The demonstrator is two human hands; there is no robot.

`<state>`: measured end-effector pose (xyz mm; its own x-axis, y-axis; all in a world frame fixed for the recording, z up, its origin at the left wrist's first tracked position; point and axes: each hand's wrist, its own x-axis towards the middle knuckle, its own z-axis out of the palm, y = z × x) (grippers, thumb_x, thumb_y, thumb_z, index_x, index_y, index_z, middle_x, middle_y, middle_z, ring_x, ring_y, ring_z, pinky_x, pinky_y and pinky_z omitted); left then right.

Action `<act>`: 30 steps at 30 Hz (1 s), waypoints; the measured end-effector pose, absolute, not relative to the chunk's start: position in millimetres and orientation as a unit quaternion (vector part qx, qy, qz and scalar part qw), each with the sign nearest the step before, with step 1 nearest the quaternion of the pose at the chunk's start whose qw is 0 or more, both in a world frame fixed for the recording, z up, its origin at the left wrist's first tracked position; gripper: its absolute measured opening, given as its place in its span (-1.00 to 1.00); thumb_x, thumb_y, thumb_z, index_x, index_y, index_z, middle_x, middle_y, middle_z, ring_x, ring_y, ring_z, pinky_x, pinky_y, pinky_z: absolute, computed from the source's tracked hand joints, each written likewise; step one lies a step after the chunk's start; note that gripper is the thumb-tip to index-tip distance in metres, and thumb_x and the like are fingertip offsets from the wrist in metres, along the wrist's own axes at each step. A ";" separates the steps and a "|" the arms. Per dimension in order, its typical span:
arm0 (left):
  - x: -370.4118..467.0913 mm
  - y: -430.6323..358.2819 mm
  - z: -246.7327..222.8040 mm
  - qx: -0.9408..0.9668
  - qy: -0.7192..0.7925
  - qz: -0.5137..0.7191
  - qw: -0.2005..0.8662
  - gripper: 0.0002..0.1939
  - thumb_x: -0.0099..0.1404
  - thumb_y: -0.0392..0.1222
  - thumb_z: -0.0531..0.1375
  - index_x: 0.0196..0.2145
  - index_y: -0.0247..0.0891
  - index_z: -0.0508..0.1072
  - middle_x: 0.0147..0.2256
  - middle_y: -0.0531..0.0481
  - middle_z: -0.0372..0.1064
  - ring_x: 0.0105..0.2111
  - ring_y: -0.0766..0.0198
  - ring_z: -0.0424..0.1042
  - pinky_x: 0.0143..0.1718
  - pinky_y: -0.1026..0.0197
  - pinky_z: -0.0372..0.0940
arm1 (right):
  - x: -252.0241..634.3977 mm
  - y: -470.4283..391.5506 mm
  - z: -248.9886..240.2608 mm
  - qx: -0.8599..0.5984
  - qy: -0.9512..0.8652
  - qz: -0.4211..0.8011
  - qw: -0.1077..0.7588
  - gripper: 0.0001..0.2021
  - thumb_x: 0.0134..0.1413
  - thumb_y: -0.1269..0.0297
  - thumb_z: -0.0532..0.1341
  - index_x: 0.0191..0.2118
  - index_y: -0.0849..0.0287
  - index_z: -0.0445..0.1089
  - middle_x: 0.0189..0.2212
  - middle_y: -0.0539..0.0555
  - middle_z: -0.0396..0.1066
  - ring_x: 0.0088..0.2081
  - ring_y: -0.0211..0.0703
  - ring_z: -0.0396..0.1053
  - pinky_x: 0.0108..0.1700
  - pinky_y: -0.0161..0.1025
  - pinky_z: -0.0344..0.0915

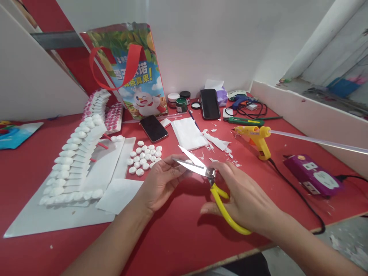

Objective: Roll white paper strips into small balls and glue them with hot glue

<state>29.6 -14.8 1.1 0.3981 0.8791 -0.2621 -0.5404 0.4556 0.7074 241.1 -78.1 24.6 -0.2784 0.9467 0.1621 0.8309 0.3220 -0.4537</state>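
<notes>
My right hand (244, 195) grips scissors (222, 209) with yellow handles, and their silver blades are spread apart, pointing left. My left hand (163, 180) is closed at the blades, thumb and fingers pinched on a small white piece (189, 161). The blades partly cover this piece, so its exact form cannot be made out. Left of the blades, several round white pieces (143, 156) lie in a loose group. Behind the scissors rests a stack of white sheets (188, 133), with white scraps (217, 142) scattered to its right.
A white model (83, 153) edged with round pieces stands left on a white board (25, 220). A yellow glue gun (258, 140) and purple power strip (313, 174) lie right. Behind are phones (153, 128), paint jars (181, 104), a green cutter (244, 121) and a bag (140, 76).
</notes>
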 end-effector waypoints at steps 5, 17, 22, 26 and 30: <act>31.4 -15.5 1.3 0.259 0.312 0.446 0.798 -0.75 -0.01 -0.38 0.52 -0.33 -0.30 0.64 -0.36 0.01 0.59 -0.31 0.34 0.57 -0.19 0.35 0.48 | 241.6 -80.1 23.4 -0.564 -0.792 0.124 0.198 -0.37 0.11 -0.24 0.28 0.06 0.20 0.27 -0.23 0.19 0.43 -0.29 0.03 0.46 -0.27 -0.09 0.41; 33.1 -15.7 0.3 0.244 0.301 0.455 0.802 -0.77 0.00 -0.38 0.51 -0.34 -0.31 0.65 -0.37 0.02 0.59 -0.32 0.34 0.56 -0.19 0.37 0.47 | 242.3 -77.3 19.3 -0.561 -0.803 0.079 0.185 -0.38 0.13 -0.24 0.25 0.04 0.23 0.32 -0.27 0.19 0.42 -0.34 0.05 0.47 -0.32 -0.10 0.40; 32.9 -16.7 -1.1 0.249 0.291 0.460 0.801 -0.80 0.02 -0.39 0.50 -0.36 -0.32 0.65 -0.37 0.02 0.59 -0.32 0.36 0.56 -0.21 0.39 0.48 | 242.0 -75.5 18.5 -0.552 -0.809 0.052 0.195 -0.39 0.15 -0.25 0.23 -0.01 0.26 0.34 -0.32 0.18 0.43 -0.42 0.03 0.45 -0.40 -0.12 0.36; 31.6 -17.9 -1.8 0.263 0.288 0.459 0.798 -0.84 0.06 -0.39 0.48 -0.37 -0.32 0.64 -0.38 0.03 0.58 -0.31 0.36 0.57 -0.20 0.38 0.50 | 242.3 -76.4 17.6 -0.542 -0.811 0.064 0.212 -0.46 0.21 -0.20 0.21 -0.02 0.24 0.33 -0.34 0.15 0.44 -0.43 -0.02 0.45 -0.44 -0.17 0.33; 31.0 -18.7 -1.4 0.259 0.299 0.456 0.797 -0.83 0.03 -0.39 0.50 -0.40 -0.34 0.63 -0.41 0.04 0.57 -0.34 0.35 0.57 -0.24 0.38 0.51 | 243.4 -77.6 15.2 -0.532 -0.813 0.052 0.230 -0.48 0.24 -0.17 0.20 0.00 0.26 0.33 -0.35 0.12 0.43 -0.45 -0.08 0.42 -0.43 -0.21 0.32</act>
<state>31.0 -18.7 -1.4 0.4051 0.8821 -0.2402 -0.5726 0.4496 0.6856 243.4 -77.6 15.2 -0.3284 0.8890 0.3192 0.8411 0.4290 -0.3294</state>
